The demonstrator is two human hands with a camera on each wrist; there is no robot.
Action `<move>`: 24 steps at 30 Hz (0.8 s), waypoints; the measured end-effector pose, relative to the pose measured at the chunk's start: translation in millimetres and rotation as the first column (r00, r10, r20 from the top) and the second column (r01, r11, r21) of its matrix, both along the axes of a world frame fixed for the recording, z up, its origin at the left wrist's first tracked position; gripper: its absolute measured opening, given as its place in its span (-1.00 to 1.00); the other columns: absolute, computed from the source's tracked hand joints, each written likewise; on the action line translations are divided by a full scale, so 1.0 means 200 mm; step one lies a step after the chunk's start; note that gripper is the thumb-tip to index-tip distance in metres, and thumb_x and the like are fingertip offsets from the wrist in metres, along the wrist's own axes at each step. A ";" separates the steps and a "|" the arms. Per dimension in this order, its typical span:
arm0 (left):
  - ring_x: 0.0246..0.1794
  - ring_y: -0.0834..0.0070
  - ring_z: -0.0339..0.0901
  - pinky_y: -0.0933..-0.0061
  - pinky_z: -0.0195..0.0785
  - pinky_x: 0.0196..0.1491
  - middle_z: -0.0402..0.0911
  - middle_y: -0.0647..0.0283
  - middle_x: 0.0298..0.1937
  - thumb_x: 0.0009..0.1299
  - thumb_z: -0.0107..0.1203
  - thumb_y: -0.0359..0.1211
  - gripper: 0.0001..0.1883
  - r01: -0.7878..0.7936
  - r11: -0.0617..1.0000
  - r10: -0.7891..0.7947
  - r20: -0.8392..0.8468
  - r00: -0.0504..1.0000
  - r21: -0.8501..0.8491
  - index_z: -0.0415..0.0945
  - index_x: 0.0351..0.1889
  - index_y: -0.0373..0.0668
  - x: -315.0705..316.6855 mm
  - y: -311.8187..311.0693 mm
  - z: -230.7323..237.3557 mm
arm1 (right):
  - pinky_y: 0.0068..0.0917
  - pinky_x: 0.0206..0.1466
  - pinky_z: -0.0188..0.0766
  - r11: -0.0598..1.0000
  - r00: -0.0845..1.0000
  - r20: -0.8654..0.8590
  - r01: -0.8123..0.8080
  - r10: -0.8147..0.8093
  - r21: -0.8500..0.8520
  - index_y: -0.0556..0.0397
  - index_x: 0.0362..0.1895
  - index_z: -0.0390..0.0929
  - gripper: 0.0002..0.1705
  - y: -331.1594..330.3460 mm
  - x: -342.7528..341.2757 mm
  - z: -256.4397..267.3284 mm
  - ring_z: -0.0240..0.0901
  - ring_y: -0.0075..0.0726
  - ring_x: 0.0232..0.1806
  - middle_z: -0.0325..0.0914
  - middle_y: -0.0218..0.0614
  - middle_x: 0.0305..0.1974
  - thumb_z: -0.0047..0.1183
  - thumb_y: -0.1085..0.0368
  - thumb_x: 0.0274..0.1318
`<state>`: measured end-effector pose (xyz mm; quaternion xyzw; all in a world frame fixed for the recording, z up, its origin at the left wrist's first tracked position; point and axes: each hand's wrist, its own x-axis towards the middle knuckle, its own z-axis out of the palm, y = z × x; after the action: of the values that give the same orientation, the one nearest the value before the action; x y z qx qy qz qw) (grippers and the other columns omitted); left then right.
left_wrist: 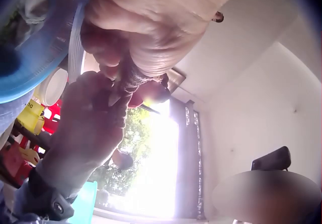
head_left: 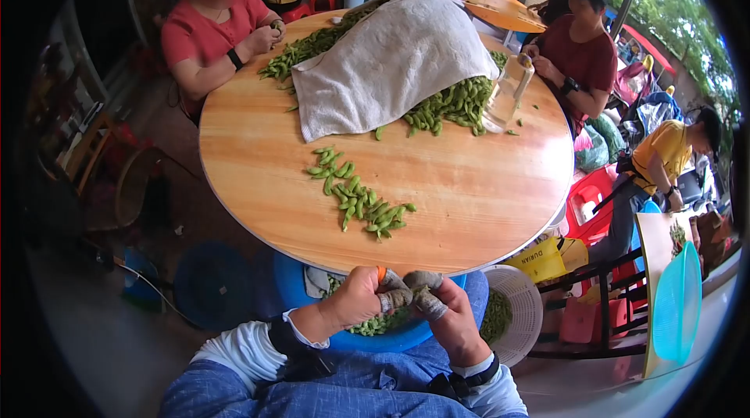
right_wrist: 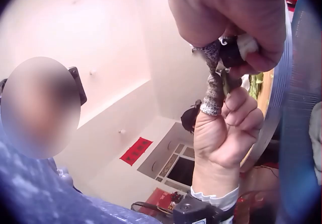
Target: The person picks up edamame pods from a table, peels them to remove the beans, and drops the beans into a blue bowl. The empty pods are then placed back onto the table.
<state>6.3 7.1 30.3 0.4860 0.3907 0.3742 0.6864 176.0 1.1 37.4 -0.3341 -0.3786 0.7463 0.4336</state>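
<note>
Landmark: we're taking the round table (head_left: 484, 207) as reference, sides as the head view is showing them.
Left hand (head_left: 359, 298): we're seeing it hanging just off the table's near edge, thumb and finger pinching a green pod (right_wrist: 226, 84).
Right hand (head_left: 455, 320): it's meeting the left one off that same edge, thumb and finger pinching in at the same pod; fingers are hiding the exact contact from us.
Finger wraps (right_wrist: 213, 96): grey ones are covering some digits on both hands; an orange band (head_left: 382, 273) is showing on the left.
Loose pods (head_left: 359, 201): they're lying in a straggly strip on the table's near half.
Pod heap (head_left: 457, 105): it's sitting on the table's far half, poking out from under a pale cloth (head_left: 391, 58).
Clear container (head_left: 508, 92): it's standing tilted toward the table's right side, beside the heap.
Blue tub (head_left: 289, 281): it's sitting below the table's near edge, holding more pods.
White basket (head_left: 530, 324): we're spotting it below the table's near right edge, greens inside.
Neighbours: a person in red (head_left: 223, 43) is sitting at the table's far left, a person in dark red (head_left: 586, 55) at its far right.
</note>
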 end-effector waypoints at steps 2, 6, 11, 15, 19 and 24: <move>-0.65 0.73 0.32 0.73 0.19 -0.58 0.45 0.38 -0.60 0.22 0.04 -0.38 -0.87 0.062 0.996 -0.065 -0.044 0.997 -0.061 0.46 -0.40 -0.27 0.03 0.01 0.03 | -0.63 -0.23 0.28 0.999 0.999 0.043 0.010 -0.012 0.043 0.18 -0.16 0.40 -0.73 -0.01 0.08 0.00 0.36 -0.57 -0.33 0.47 -0.40 -0.32 -0.02 0.40 -0.02; -0.57 0.67 0.39 0.65 0.25 -0.52 0.51 0.33 -0.51 0.21 0.01 -0.44 -0.86 -0.097 0.956 0.130 -0.105 0.986 0.279 0.46 -0.31 -0.31 -0.02 0.15 0.05 | -0.72 -0.42 0.26 0.917 0.902 0.165 0.385 -0.398 0.107 0.18 -0.19 0.40 -0.75 -0.04 0.47 -0.10 0.31 -0.62 -0.48 0.43 -0.38 -0.43 -0.05 0.39 -0.04; -0.50 0.50 0.45 0.53 0.31 -0.41 0.53 0.19 -0.47 0.14 0.07 -0.41 -0.80 0.043 0.837 0.306 -0.531 0.790 0.546 0.46 -0.30 -0.30 -0.13 0.53 0.16 | -0.76 -0.63 0.18 0.625 0.582 0.356 0.780 -0.731 0.008 0.08 -0.32 0.44 -0.85 -0.23 1.06 -0.52 0.27 -0.66 -0.59 0.41 -0.44 -0.55 -0.05 0.33 -0.03; -0.40 0.24 0.47 0.36 0.31 -0.29 0.51 0.09 -0.43 0.05 0.14 -0.35 -0.75 0.436 0.606 0.377 -0.723 0.579 0.665 0.47 -0.32 -0.27 -0.05 0.73 0.01 | -0.74 -0.67 0.12 0.621 0.580 0.452 0.781 -0.678 -0.071 0.03 -0.37 0.47 -0.89 -0.27 0.95 -0.58 0.23 -0.66 -0.65 0.41 -0.47 -0.58 -0.01 0.33 -0.05; -0.31 0.11 0.44 0.27 0.28 -0.22 0.50 0.07 -0.40 0.01 0.13 -0.37 -0.78 0.492 0.736 0.265 -0.866 0.423 0.465 0.47 -0.39 -0.27 0.01 0.78 0.06 | -0.78 -0.59 0.10 0.800 0.730 0.382 0.599 -0.566 0.041 0.10 -0.29 0.47 -0.80 -0.20 0.70 -0.49 0.18 -0.74 -0.60 0.39 -0.53 -0.52 0.02 0.29 -0.03; -0.49 0.36 0.47 0.42 0.31 -0.42 0.52 0.21 -0.53 0.11 0.09 -0.39 -0.85 0.181 0.765 0.334 -0.621 0.709 0.618 0.45 -0.43 -0.29 -0.01 0.72 0.02 | -0.62 -0.21 0.31 0.924 0.837 0.396 0.311 -0.377 0.223 0.23 -0.23 0.46 -0.79 -0.06 0.43 -0.23 0.37 -0.55 -0.32 0.49 -0.34 -0.33 -0.02 0.41 0.00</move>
<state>3.6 150.9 33.8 0.7753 0.4907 0.3009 0.2602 261.9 -11.0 -9.1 -0.5203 -0.4536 0.5325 0.4899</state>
